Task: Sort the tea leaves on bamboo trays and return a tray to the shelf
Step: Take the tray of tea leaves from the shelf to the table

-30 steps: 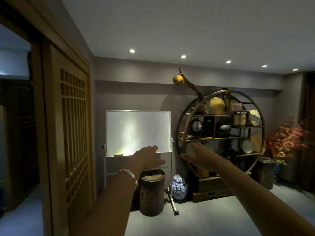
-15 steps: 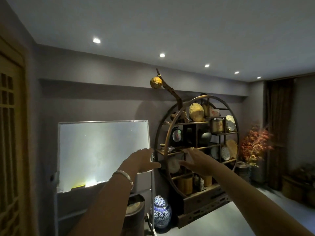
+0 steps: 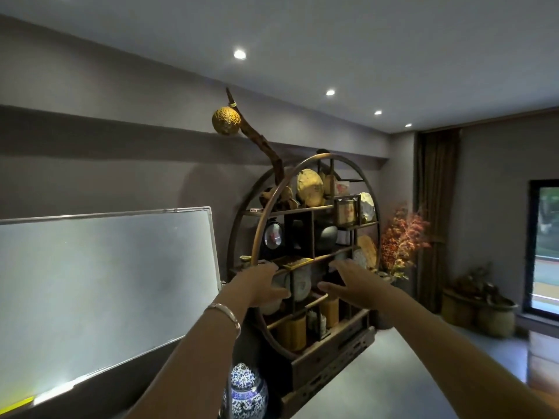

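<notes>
A round wooden display shelf stands against the grey wall, holding tea cakes, jars and a small rectangular tray on its middle ledge. Both my arms reach out toward it. My left hand, with a bracelet on its wrist, is open in front of the shelf's left rim at mid height. My right hand is open too, fingers spread, in front of the middle compartments. Neither hand holds anything. No round bamboo tray with tea leaves is in my hands.
A whiteboard on a stand fills the left. A blue-and-white porcelain jar sits on the floor below the shelf. A red flower arrangement, woven baskets, a dark curtain and a window are at the right.
The view has swung right and closed in on the round shelf. Both hands stay raised and open, now level with its middle ledge.
</notes>
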The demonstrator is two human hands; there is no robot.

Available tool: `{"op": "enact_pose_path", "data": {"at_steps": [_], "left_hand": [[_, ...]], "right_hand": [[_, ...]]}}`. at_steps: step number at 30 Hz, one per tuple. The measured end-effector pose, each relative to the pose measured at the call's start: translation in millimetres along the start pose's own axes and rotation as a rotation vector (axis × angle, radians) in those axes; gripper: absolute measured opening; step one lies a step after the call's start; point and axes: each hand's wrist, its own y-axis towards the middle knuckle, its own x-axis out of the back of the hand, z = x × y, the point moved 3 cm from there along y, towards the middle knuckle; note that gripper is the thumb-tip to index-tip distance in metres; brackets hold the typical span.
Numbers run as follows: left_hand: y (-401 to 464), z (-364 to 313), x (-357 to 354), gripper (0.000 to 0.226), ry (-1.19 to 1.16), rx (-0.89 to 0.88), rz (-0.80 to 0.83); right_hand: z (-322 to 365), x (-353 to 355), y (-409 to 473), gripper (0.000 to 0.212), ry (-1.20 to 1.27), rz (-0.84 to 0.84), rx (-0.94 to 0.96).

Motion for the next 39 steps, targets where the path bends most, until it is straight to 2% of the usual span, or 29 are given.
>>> {"op": "enact_pose_path", "data": {"at_steps": [11, 17, 23, 27, 33, 39], "left_hand": [[274.1, 63.7, -47.3, 0.085, 0.049, 0.005, 0.016], [397.0, 101.2, -81.9, 0.084, 0.063, 0.024, 0.006], [512.0, 146.2, -119.2, 0.083, 0.048, 0.009, -0.022], [596.2, 175.6, -145.0, 0.080, 0.031, -0.009, -0.076], [693.1, 228.5, -196.6, 0.076, -0.073, 0.012, -0.121], [751.4, 272.8, -252.8, 0.058, -0.263, 0.169, -0.114]], "right_hand": [[-160.5, -48.4, 230.6, 0.079, -0.011, -0.063, -0.009], [-232.7, -78.5, 336.9, 0.076, -0.018, -0.053, -0.015], [-298.3, -126.0, 438.8, 0.086, -0.005, -0.023, -0.002], [-343.3, -161.3, 514.2, 0.084, 0.024, -0.039, 0.036], [-403.8, -210.0, 617.3, 0.085, 0.131, -0.049, 0.078], [-461.3, -261.0, 691.4, 0.065, 0.222, -0.025, 0.069]]}}
